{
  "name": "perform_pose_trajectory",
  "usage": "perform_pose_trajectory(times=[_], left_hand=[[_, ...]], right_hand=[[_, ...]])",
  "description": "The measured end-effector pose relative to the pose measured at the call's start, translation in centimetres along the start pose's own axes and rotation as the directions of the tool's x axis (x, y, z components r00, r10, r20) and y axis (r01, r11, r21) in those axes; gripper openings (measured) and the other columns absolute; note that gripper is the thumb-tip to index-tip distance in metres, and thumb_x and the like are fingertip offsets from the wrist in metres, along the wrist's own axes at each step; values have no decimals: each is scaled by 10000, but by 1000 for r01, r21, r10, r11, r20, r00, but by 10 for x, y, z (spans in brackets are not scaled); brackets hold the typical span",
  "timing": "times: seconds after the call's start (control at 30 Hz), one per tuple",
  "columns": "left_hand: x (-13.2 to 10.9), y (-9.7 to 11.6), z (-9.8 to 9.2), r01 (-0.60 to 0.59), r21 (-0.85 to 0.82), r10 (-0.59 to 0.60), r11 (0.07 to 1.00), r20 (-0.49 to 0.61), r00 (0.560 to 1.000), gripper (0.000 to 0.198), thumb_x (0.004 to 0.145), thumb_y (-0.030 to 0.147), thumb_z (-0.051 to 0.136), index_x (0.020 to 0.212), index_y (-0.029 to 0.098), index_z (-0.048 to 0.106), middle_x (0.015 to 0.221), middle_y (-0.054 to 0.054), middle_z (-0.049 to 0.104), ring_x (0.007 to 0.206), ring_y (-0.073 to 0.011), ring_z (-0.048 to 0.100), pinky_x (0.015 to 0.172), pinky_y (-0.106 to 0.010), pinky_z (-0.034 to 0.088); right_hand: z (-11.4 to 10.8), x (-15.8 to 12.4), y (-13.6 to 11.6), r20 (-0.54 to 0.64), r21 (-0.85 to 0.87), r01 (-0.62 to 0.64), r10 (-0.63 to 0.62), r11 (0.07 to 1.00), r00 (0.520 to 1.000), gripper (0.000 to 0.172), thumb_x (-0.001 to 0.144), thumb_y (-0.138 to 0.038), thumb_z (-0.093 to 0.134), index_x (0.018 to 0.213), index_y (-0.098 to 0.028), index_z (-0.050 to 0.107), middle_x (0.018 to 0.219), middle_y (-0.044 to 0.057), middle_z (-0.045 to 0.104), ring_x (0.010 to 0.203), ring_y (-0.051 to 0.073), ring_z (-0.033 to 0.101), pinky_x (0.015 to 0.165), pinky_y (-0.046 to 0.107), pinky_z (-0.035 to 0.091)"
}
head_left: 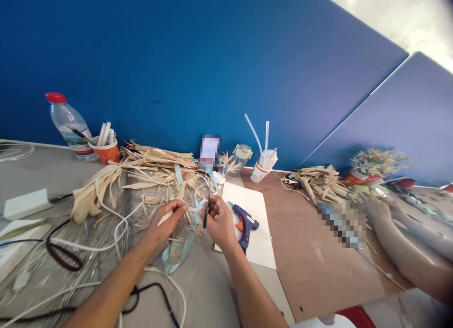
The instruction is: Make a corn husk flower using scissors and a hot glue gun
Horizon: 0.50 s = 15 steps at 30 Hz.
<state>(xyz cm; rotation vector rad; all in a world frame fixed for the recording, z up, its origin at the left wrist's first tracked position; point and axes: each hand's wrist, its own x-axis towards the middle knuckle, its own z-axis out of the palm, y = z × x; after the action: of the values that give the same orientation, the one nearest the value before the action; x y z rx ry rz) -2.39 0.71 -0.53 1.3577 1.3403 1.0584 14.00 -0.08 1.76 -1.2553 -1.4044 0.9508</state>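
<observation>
My left hand is closed in a pinch on a pale strip of corn husk, which reaches across toward my other hand. In my right hand is a pair of scissors, with dark handles at the fingers and the blades pointing up and away. I cannot tell whether the blades touch the strip. Light blue ribbon hangs in loops below and between the hands. To the right of my right hand lies a blue glue gun with an orange trigger, on a white board.
Dried corn husks are heaped behind my hands. White cables cross the left side. A bottle, an orange cup, a lidded jar and a white cup stand at the back. Another person's hands are at right.
</observation>
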Motion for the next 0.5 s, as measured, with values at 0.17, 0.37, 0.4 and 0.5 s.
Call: perform_pose_trajectory(times=[0.17, 0.37, 0.4, 0.5], left_hand=[[0, -1, 0, 4, -93, -3, 996, 15, 1000, 306, 785, 478, 544, 744, 185, 622, 562, 47, 439, 512, -116, 383, 489, -223, 288], [0, -1, 0, 11, -70, -11, 997, 0, 1000, 297, 763, 468, 577, 738, 179, 638, 558, 43, 454, 507, -116, 391, 477, -222, 289], [-1, 0, 0, 15, -63, -15, 998, 3, 1000, 289, 766, 459, 577, 736, 179, 639, 555, 43, 455, 509, -114, 392, 477, -221, 290], [-1, 2, 0, 34, -124, -33, 992, 14, 999, 264, 769, 431, 592, 726, 175, 637, 542, 48, 449, 501, -98, 386, 475, -210, 282]], right_hand=[[-1, 2, 4, -27, 35, -30, 31, 999, 999, 320, 697, -223, 584, 1010, -174, 537, 680, -33, 556, 550, 107, 478, 513, 223, 394], [0, 2, 0, -46, 45, -6, 8, 999, 999, 307, 697, -223, 564, 1000, -186, 531, 679, -38, 557, 531, 100, 461, 506, 221, 387], [0, 1, -1, -53, 45, -16, 18, 999, 998, 294, 695, -229, 563, 984, -184, 538, 651, -46, 538, 520, 100, 452, 497, 221, 377], [0, 2, -4, -54, 116, -59, 66, 992, 996, 298, 671, -239, 583, 959, -176, 544, 614, -56, 522, 516, 104, 461, 492, 222, 369]])
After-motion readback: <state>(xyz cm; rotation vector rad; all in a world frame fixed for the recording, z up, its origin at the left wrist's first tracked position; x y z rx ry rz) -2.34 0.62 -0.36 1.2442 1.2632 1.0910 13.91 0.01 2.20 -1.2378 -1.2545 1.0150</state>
